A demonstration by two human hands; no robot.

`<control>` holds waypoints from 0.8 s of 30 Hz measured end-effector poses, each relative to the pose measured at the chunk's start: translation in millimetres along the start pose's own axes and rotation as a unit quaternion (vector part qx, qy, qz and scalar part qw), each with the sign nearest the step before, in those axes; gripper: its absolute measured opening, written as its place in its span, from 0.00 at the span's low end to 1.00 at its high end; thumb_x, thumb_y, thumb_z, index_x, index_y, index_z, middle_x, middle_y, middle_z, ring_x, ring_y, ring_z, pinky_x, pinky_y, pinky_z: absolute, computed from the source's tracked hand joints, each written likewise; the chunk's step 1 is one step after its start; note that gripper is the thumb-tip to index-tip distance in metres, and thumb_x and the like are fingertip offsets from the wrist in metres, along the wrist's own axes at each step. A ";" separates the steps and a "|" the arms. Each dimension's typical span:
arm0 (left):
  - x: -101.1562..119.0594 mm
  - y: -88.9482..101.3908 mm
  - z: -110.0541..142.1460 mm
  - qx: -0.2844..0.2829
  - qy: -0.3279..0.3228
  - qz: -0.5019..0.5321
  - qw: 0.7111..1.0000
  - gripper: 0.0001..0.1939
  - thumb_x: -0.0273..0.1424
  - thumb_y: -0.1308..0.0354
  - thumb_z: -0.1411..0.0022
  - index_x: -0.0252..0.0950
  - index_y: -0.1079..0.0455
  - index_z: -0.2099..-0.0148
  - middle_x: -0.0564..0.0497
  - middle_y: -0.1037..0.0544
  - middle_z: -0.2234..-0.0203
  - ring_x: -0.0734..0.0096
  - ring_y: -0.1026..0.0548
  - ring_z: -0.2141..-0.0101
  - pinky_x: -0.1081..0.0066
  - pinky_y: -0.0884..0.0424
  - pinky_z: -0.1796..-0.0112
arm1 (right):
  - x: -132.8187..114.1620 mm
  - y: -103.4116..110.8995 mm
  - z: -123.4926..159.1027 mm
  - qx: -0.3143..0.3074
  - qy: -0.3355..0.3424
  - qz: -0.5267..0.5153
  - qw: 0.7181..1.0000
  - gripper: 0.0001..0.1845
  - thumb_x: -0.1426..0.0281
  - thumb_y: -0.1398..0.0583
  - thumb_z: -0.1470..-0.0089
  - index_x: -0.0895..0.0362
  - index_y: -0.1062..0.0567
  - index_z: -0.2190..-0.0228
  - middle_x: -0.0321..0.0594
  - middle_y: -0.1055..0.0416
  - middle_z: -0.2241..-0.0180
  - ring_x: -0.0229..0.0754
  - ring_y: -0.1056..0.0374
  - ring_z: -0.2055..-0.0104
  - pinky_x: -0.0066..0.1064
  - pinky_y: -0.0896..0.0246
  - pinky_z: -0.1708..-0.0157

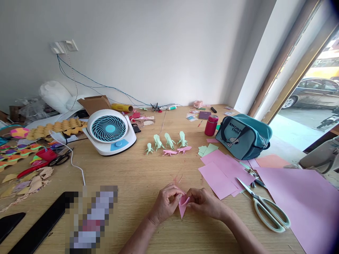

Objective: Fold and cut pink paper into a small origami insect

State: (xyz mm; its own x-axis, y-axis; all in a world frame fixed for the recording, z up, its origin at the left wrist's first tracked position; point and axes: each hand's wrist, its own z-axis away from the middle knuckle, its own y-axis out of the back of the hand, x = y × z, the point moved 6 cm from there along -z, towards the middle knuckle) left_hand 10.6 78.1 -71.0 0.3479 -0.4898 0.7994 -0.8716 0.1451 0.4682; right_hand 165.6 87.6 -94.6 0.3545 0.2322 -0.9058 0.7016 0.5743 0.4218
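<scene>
A small piece of folded pink paper (182, 209) is pinched between my two hands above the wooden table, its pointed end facing me. My left hand (167, 201) grips its left side between thumb and fingers. On the other side, my right hand (205, 203) closes on the right edge with bent fingers. Part of the paper is hidden behind the fingers. Beyond the hands stand several light green folded-paper insects (169, 141), and two pink folded-paper figures (183, 150) lie just in front of them.
Pink paper sheets (215, 178) and open scissors (270, 213) lie to the right, with a teal bag (241, 135) and a red flask (211, 126) behind. A white fan (111, 132) stands at the left. Paper scraps and egg trays (57, 128) crowd the far left.
</scene>
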 end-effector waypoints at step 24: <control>-2.7 -0.4 0.0 -0.011 0.027 0.027 0.999 0.12 0.31 0.47 0.34 0.34 0.30 0.70 0.50 0.27 0.74 0.72 0.31 0.71 0.73 0.37 0.69 | -3.3 10.8 0.0 0.032 0.009 0.011 0.999 0.09 0.65 0.41 0.41 0.58 0.26 0.70 0.35 0.29 0.74 0.37 0.39 0.72 0.27 0.47 0.73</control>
State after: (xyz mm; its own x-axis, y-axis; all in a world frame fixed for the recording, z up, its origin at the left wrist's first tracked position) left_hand 10.0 79.3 -73.4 0.3202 -0.4334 0.8424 -0.8820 0.1882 0.4321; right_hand 172.0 93.1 -87.0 0.3597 0.2589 -0.8964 0.7317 0.5178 0.4432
